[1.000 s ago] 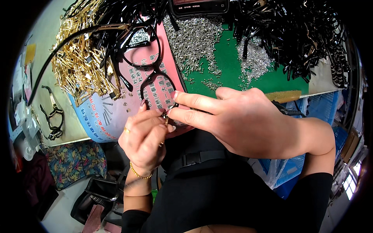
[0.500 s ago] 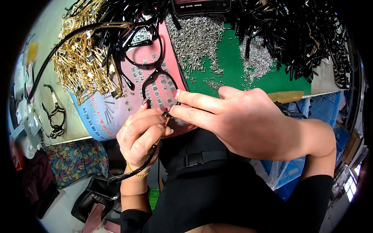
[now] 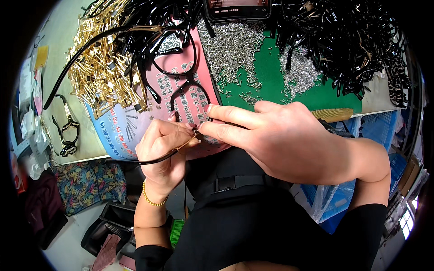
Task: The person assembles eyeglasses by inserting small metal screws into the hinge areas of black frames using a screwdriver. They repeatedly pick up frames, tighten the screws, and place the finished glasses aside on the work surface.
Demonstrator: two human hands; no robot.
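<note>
The left hand (image 3: 163, 147) is closed and pinching the thin side arm (image 3: 156, 161), which hung down past the wrist a moment ago and now sticks out to the left, so it looks as if it can turn at the corner of the glasses frame (image 3: 189, 79). The right hand (image 3: 294, 140) has two straight fingers at the near corner of that frame, but its thumb is hidden, so I cannot tell if it grips. The frame is over the pink part of the sheet (image 3: 204, 72) on the desk (image 3: 86, 101), just left of the pile of little silver bits (image 3: 230, 49).
</note>
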